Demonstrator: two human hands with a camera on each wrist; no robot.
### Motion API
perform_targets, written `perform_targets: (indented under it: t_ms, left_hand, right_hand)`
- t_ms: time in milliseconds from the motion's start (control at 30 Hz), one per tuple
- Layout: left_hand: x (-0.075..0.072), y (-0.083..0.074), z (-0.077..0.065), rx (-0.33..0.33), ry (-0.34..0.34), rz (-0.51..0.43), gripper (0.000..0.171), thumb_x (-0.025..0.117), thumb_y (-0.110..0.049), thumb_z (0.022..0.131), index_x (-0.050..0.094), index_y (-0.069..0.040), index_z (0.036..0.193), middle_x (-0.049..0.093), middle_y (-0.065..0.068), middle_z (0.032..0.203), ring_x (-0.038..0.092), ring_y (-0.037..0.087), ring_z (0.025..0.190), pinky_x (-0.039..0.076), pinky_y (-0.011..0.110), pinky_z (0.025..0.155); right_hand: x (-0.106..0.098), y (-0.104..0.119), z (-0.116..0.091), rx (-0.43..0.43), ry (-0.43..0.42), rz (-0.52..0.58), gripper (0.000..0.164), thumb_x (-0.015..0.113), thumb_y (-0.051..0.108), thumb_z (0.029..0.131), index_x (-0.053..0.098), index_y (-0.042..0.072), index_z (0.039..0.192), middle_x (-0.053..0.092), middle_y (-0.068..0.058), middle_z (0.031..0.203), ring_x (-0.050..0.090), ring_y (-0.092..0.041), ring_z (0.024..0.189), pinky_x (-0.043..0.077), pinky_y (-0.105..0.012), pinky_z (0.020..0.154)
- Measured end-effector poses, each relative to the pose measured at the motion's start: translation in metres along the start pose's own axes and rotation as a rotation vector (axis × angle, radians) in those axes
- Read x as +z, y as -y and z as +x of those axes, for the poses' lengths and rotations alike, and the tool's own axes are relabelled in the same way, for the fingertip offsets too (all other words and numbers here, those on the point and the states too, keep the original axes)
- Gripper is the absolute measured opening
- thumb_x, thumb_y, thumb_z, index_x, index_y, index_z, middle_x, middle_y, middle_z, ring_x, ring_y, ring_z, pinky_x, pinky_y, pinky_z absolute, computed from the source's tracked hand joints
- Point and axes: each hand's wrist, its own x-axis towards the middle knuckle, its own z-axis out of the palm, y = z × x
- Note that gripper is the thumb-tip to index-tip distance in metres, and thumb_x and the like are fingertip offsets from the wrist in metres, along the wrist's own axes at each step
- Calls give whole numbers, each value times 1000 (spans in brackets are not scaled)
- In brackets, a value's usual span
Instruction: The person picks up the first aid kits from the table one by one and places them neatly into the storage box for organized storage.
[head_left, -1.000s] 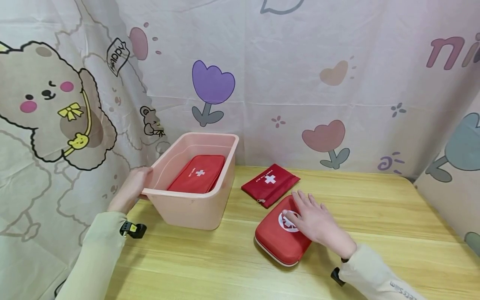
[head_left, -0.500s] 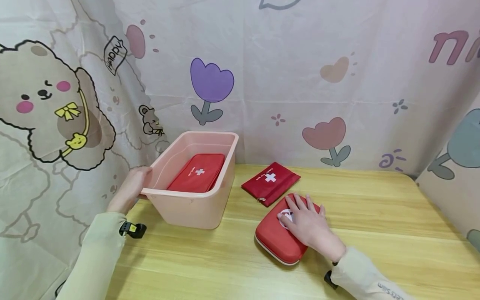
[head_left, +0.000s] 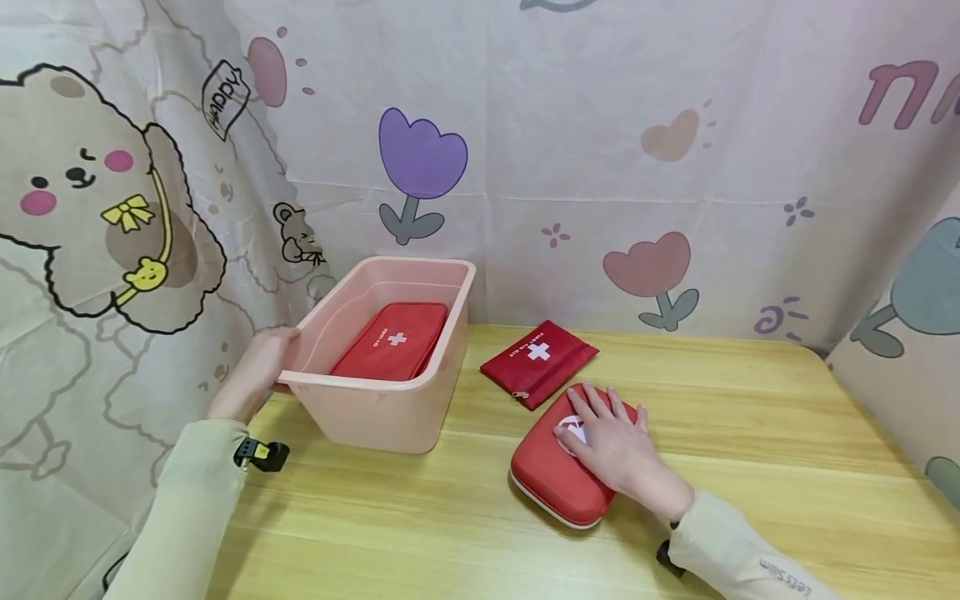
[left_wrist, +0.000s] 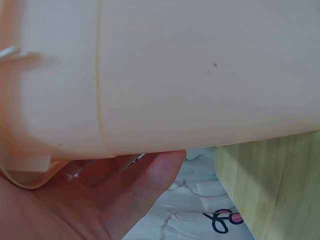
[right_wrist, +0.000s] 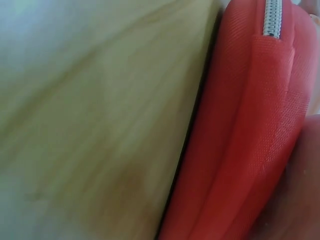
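Observation:
My left hand [head_left: 258,367] grips the near left corner of a pink plastic bin [head_left: 382,412]. In the left wrist view, fingers [left_wrist: 150,185] lie along the wall of the bin [left_wrist: 200,90], under its rim. Inside the bin lies a red first aid pouch [head_left: 390,342] with a white cross. My right hand [head_left: 618,450] rests with fingers spread on top of a red first aid case [head_left: 551,479], partly covering its round white emblem. The right wrist view shows the side of the case [right_wrist: 245,125] and its zipper.
A flat dark red first aid kit pouch [head_left: 540,364] lies on the wooden table [head_left: 420,525], between the bin and the case, further back. A printed curtain [head_left: 540,150] hangs behind the table and along both sides.
My right hand has shifted slightly left, settling more fully onto the red case with its fingers spread. My left hand stays at the bin's corner. The head view has tilted a little.

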Motion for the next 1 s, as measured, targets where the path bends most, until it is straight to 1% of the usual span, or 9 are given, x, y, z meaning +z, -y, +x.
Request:
perform_targets:
  t_ms: [133,333,500,633,867,1000]
  left_hand:
    - [1,0,1,-9,9,4,64,19,-40,104,34,11,140,44,30,127,51,35,103,55,34,68]
    - [-1,-1,0,4,1,-17,63,20,-39,104,35,11,139,45,29,125,53,32,98,55,35,66]
    - [-2,-1,1,-9,-2,-21,64,20,-39,104,34,11,141,44,30,127,53,33,101,56,35,67]
    - [-1,1,3,-22,10,-13,65,19,-41,104,31,9,143,43,29,129,51,34,104,55,32,67]
    - [-1,0,2,-12,13,0,65,19,-42,104,33,9,142,44,28,127,51,34,102,55,34,68]
    - [-2,-1,1,-15,17,6,66,18,-42,104,31,11,143,43,29,128,51,35,104,55,33,69]
  right_hand:
    - [0,-5,-1,-44,-4,-7,74,47,63,94,39,17,152,30,-12,157,21,-45,142,12,-76,101]
    - [-3,-10,2,-114,-11,-32,73,46,63,95,39,18,152,32,-10,157,24,-43,142,16,-75,102]
    - [-5,-12,5,-144,-5,-18,73,46,63,95,39,19,152,31,-10,157,23,-42,142,15,-75,102]
    - [-4,-16,5,-166,6,-6,73,45,64,95,38,19,152,30,-9,158,22,-43,143,15,-74,103]
    - [-4,-24,3,-216,22,15,74,44,65,95,37,20,153,28,-7,159,19,-40,144,13,-72,105]
    - [-5,-28,4,-247,28,9,73,43,66,95,37,22,153,29,-6,158,17,-38,145,13,-72,105]
